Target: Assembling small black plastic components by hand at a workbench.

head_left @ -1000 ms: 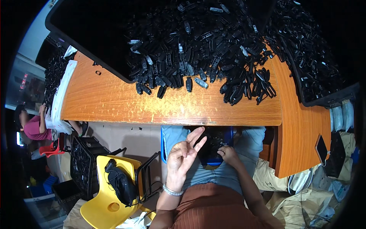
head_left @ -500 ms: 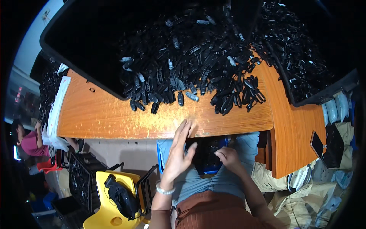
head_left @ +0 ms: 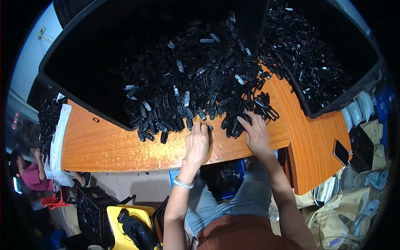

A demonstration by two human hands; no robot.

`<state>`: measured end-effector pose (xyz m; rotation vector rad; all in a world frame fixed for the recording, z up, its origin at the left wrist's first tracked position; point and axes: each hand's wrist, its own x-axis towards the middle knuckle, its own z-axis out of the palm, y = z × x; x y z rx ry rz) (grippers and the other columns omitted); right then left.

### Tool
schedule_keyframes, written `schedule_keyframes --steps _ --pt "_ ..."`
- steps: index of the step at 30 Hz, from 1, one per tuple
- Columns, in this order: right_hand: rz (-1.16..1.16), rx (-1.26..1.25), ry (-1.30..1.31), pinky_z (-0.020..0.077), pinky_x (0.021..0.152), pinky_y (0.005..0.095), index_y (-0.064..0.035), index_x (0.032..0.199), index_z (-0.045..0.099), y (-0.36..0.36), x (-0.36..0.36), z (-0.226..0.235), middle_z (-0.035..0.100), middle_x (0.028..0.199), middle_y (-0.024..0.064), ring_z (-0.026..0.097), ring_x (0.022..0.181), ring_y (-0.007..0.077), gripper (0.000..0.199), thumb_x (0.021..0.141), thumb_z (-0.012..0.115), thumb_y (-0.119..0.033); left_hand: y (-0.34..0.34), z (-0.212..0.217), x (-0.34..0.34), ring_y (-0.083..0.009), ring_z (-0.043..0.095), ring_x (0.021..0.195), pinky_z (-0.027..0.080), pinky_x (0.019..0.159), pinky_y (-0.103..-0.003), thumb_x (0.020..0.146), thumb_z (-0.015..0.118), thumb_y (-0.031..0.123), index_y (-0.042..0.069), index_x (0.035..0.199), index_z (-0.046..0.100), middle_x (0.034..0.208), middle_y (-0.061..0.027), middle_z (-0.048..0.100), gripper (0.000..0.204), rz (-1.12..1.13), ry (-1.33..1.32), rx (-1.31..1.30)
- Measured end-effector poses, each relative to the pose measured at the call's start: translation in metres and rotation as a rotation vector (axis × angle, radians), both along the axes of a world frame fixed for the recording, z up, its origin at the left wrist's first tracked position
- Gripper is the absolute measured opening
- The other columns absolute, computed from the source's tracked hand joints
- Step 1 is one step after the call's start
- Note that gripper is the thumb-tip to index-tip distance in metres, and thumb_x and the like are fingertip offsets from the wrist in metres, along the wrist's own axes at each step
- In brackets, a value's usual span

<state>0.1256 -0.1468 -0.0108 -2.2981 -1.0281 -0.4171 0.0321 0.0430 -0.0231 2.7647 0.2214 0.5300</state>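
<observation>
A heap of small black plastic parts [head_left: 166, 110], elongated and clip-like, spills from a large black bin [head_left: 83, 100] onto the wooden table. My left hand [head_left: 197, 146] rests at the heap's near edge, its fingers closed on a small dark plastic part [head_left: 210, 128], mostly hidden by the fingertips. To its right, my right hand [head_left: 257, 135] reaches onto a smaller cluster of black parts [head_left: 233, 126]. Its thumb and fingers are apart and touch the cluster; no held part shows.
A second black bin [head_left: 333, 109] of similar parts stands at right. A phone [head_left: 341, 153] lies at the table's right edge. Below are a blue crate [head_left: 240, 177] by my legs and a yellow chair [head_left: 118, 221] bearing a black bag. Another person [head_left: 35, 175] sits far left.
Both hands have moved from above my lap forward onto the table, reaching the black parts. My left fingers have closed on a part, and my right fingers have spread. The view has shifted.
</observation>
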Motion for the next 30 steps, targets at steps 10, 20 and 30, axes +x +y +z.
schedule_keyframes --steps 10,20,30 --pt "0.029 0.095 -0.065 0.0373 0.083 0.0393 -0.0009 0.091 0.061 -0.011 0.008 -0.006 0.056 0.106 0.0126 0.050 0.101 0.0307 0.019 0.073 0.063 0.000 -0.038 0.003 -0.030 -0.0117 0.050 0.051 0.041 0.048 -0.025 0.077 0.066 0.003 -0.002 0.096 0.050 0.073 -0.0107 0.059 0.025 0.178 -0.095 -0.662" --pt "-0.005 0.527 0.200 0.0439 0.064 0.0246 -0.0003 0.083 0.059 -0.027 -0.012 -0.005 0.062 0.086 0.0087 0.055 0.072 0.0162 0.018 0.070 0.069 0.007 -0.069 -0.003 -0.031 -0.0051 0.036 0.053 0.033 0.050 -0.021 0.071 0.075 0.003 -0.001 0.097 0.063 0.063 0.0011 0.045 0.029 -0.031 0.108 -1.192" --pt "0.125 0.582 0.744 0.0486 0.076 0.0254 0.0059 0.106 0.055 -0.038 -0.041 -0.024 0.058 0.099 0.0133 0.060 0.087 0.0176 0.030 0.077 0.055 0.014 -0.070 0.010 -0.030 -0.0092 0.045 0.058 0.037 0.056 -0.020 0.069 0.073 0.001 -0.002 0.097 0.064 0.064 -0.0004 0.048 0.029 -0.108 0.039 -0.836"
